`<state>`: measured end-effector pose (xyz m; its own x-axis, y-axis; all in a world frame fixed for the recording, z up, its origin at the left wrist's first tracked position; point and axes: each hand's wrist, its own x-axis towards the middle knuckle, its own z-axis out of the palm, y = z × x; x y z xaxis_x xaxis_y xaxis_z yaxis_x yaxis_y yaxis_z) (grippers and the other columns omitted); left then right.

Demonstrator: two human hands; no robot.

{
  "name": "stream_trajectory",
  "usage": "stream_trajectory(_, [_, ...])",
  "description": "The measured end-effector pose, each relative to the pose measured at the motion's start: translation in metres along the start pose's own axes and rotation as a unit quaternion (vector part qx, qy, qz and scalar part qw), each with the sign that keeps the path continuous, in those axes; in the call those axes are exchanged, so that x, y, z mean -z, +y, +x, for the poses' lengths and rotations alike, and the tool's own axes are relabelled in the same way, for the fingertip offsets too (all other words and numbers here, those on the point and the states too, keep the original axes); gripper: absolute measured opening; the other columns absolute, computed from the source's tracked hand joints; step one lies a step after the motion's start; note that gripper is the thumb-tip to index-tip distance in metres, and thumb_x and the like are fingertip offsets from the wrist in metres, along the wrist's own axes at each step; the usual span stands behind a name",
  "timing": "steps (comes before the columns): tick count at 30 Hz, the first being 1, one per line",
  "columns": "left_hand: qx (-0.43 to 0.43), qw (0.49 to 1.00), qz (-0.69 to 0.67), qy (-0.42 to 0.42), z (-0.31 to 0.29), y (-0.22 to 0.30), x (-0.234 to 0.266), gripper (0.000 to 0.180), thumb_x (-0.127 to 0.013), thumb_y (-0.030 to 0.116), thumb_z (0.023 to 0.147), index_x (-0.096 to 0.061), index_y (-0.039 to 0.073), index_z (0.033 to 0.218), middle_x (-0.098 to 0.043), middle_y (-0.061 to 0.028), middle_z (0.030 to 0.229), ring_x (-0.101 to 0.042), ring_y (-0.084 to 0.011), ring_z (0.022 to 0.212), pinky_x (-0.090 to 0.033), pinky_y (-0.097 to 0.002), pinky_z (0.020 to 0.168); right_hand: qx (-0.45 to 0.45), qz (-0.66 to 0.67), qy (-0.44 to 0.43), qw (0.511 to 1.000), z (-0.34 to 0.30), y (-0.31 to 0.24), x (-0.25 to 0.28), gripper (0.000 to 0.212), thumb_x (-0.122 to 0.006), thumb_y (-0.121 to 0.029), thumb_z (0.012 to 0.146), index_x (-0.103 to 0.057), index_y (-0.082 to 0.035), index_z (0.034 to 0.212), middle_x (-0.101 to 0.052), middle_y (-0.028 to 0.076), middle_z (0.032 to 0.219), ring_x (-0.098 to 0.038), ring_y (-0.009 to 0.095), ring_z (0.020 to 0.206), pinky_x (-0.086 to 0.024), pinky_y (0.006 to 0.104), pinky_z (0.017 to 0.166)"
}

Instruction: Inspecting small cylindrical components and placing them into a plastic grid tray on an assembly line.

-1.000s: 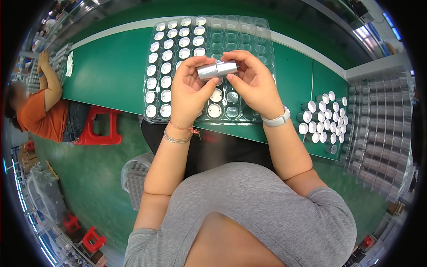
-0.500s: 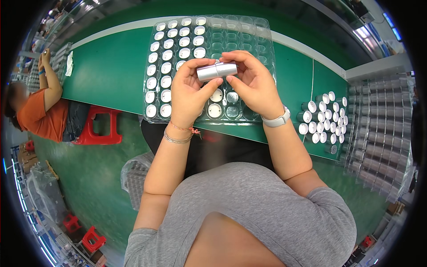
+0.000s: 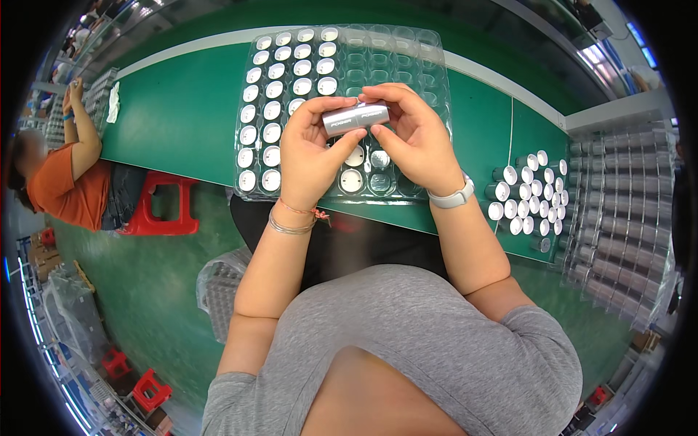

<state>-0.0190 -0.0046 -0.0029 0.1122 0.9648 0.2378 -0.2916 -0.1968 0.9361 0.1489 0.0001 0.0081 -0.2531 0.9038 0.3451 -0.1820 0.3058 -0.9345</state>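
Over the tray, my left hand [image 3: 307,149] pinches a silver cylinder [image 3: 339,123] between thumb and fingers. My right hand [image 3: 422,142] is closed on a second silver cylinder [image 3: 373,115] of like size. The two lie end to end in one line, a thin seam between them, pale lettering facing up. Beneath is a clear plastic tray [image 3: 444,87] with rows of round pockets. White-ended pieces [image 3: 273,110] fill its left columns, and a few stand in the near middle. Pockets at its far right hold nothing; my hands hide part of the middle.
A cluster of white-ended cylinders [image 3: 535,188] stands on the green table [image 3: 182,109] at the right. Beyond it are stacked clear trays [image 3: 618,218]. At far left a person in an orange top [image 3: 73,190] sits by a red stool [image 3: 161,218], near a white cloth [image 3: 113,103].
Both cylinders have been turned about their long axis, so lettering now shows where plain silver faced up before. My hands stay in nearly the same place.
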Motion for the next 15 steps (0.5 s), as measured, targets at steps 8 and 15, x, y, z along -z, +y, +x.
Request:
stream_trajectory(8, [-0.025,1.000,0.006,0.001,-0.0004,-0.0026,0.0009,0.042,-0.071,-0.012,0.076,-0.052,-0.002,0.113,-0.061,-0.0144,0.116,-0.060,-0.0219,0.111,-0.051,-0.0334,0.096,0.013,0.001,-0.009,1.000,0.0005,0.0009,0.0002,0.044,-0.053,0.014,0.083,-0.053,0.003,0.125,-0.050,0.012,0.124,-0.052,0.022,0.119,-0.042,0.0350,0.104])
stream_trajectory(15, [-0.028,1.000,0.004,0.000,-0.0006,-0.0028,0.0005,0.042,-0.071,-0.011,0.076,-0.052,-0.002,0.113,-0.061,-0.0140,0.115,-0.060,-0.0214,0.111,-0.051,-0.0330,0.096,0.007,0.012,-0.001,1.000,0.0006,0.0009,-0.0004,0.043,-0.052,0.011,0.081,-0.056,0.002,0.123,-0.051,0.011,0.121,-0.052,0.022,0.117,-0.041,0.0343,0.104])
